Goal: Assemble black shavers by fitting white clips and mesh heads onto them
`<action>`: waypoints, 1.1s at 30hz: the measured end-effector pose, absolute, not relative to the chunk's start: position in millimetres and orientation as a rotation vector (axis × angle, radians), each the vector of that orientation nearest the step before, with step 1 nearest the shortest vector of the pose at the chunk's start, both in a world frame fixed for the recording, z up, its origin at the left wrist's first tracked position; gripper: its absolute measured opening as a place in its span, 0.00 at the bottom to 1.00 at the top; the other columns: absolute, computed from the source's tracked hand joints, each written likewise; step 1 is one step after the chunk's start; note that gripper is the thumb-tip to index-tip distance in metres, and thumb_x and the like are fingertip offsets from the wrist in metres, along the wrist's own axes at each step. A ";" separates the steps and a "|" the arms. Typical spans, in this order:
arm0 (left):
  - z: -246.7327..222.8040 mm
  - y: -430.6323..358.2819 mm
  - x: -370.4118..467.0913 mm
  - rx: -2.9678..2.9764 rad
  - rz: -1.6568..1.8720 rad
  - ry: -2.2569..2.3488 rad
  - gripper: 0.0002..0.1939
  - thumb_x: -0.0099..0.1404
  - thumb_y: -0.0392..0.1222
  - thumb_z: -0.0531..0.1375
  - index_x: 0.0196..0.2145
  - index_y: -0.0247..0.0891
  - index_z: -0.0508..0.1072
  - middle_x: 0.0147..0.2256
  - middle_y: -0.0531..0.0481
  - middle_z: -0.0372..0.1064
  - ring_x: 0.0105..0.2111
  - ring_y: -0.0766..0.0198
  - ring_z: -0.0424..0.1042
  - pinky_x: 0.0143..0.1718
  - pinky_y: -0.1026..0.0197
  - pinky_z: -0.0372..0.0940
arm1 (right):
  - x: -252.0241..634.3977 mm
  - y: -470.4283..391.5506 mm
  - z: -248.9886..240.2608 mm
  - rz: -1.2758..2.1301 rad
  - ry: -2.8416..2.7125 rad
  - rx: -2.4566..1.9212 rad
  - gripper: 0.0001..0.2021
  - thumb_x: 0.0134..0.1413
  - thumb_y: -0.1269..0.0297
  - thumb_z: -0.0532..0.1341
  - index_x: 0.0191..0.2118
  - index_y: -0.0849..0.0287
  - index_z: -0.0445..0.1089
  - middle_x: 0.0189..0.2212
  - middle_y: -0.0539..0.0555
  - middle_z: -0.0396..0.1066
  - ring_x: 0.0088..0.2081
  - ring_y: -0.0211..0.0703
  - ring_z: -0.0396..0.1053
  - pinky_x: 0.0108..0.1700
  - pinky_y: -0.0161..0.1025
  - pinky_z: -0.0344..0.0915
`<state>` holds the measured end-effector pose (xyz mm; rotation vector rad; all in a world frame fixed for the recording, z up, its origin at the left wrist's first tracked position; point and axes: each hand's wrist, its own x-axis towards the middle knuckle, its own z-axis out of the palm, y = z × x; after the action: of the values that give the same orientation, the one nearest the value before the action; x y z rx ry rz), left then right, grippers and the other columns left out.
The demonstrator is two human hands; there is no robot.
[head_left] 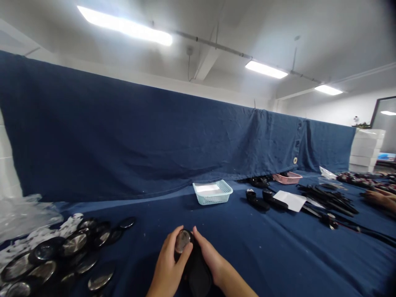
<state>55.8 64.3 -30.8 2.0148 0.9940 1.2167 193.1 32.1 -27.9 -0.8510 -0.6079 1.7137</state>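
My left hand point(167, 262) pinches a small round disc point(183, 240) with a shiny silvery face and dark rim between thumb and fingers. It is held against the upper end of a long black part point(198, 270), whose exact kind I cannot make out. Around the right side of that black part my right hand point(212, 255) is closed, its thumb or finger near the disc. To the left lies a heap of round black discs point(76, 243) with glossy faces, apart from both hands.
A light blue basket point(213, 199) with white paper stands ahead. Black handle-like parts point(258, 202), a white sheet point(290, 200), black strips point(328, 198) and a pink basket point(287, 178) lie rightward. Another person's hand point(382, 200) is at far right. Clear plastic point(27, 214) lies left.
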 end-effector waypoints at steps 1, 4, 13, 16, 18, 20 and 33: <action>-31.6 64.9 55.7 2.028 1.224 0.996 0.25 0.65 0.54 0.54 0.56 0.40 0.64 0.55 0.41 0.66 0.56 0.50 0.66 0.58 0.45 0.61 | 192.9 32.5 -28.3 1.717 -0.609 -0.850 0.31 0.53 0.37 0.55 0.42 0.64 0.73 0.24 0.56 0.76 0.22 0.44 0.73 0.26 0.39 0.71; -34.6 66.4 54.5 2.066 1.236 0.977 0.25 0.64 0.53 0.55 0.56 0.40 0.63 0.55 0.41 0.66 0.56 0.50 0.66 0.58 0.45 0.61 | 192.1 34.6 -29.7 1.702 -0.604 -0.818 0.30 0.53 0.37 0.55 0.44 0.61 0.73 0.26 0.55 0.77 0.24 0.44 0.74 0.30 0.39 0.71; -31.5 63.4 56.1 2.068 1.300 1.015 0.23 0.64 0.51 0.56 0.55 0.42 0.65 0.53 0.43 0.67 0.54 0.52 0.68 0.56 0.48 0.64 | 188.2 40.0 -34.0 1.655 -0.583 -0.739 0.27 0.55 0.40 0.55 0.47 0.59 0.72 0.30 0.56 0.78 0.31 0.46 0.76 0.36 0.40 0.70; -29.9 65.9 54.3 2.068 1.340 1.078 0.23 0.64 0.52 0.56 0.54 0.41 0.66 0.53 0.43 0.67 0.55 0.51 0.67 0.56 0.48 0.63 | 191.0 41.1 -34.1 1.644 -0.567 -0.727 0.30 0.54 0.38 0.55 0.51 0.58 0.69 0.31 0.56 0.78 0.30 0.47 0.75 0.32 0.41 0.70; -30.4 69.3 52.0 2.035 1.335 1.122 0.25 0.64 0.54 0.56 0.54 0.39 0.66 0.54 0.42 0.66 0.56 0.51 0.65 0.58 0.47 0.61 | 193.9 41.6 -33.8 1.620 -0.546 -0.722 0.30 0.53 0.38 0.56 0.53 0.57 0.67 0.31 0.55 0.78 0.29 0.46 0.75 0.30 0.41 0.69; -32.1 73.0 50.3 1.997 1.294 1.143 0.26 0.63 0.55 0.55 0.55 0.38 0.66 0.55 0.41 0.65 0.57 0.51 0.64 0.59 0.47 0.59 | 197.6 41.3 -32.7 1.583 -0.525 -0.712 0.30 0.54 0.40 0.56 0.55 0.56 0.65 0.31 0.53 0.77 0.28 0.45 0.74 0.32 0.40 0.69; -40.2 98.3 42.5 1.733 1.165 1.272 0.25 0.62 0.43 0.49 0.53 0.32 0.70 0.51 0.38 0.73 0.52 0.52 0.72 0.56 0.48 0.63 | 215.6 42.3 -24.3 1.450 -0.498 -0.689 0.24 0.55 0.47 0.58 0.53 0.55 0.67 0.48 0.56 0.76 0.47 0.47 0.71 0.50 0.43 0.59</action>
<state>42.5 98.3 -40.2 1.7333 1.2723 1.1646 215.6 42.3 -24.3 -0.6894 -0.4982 1.4502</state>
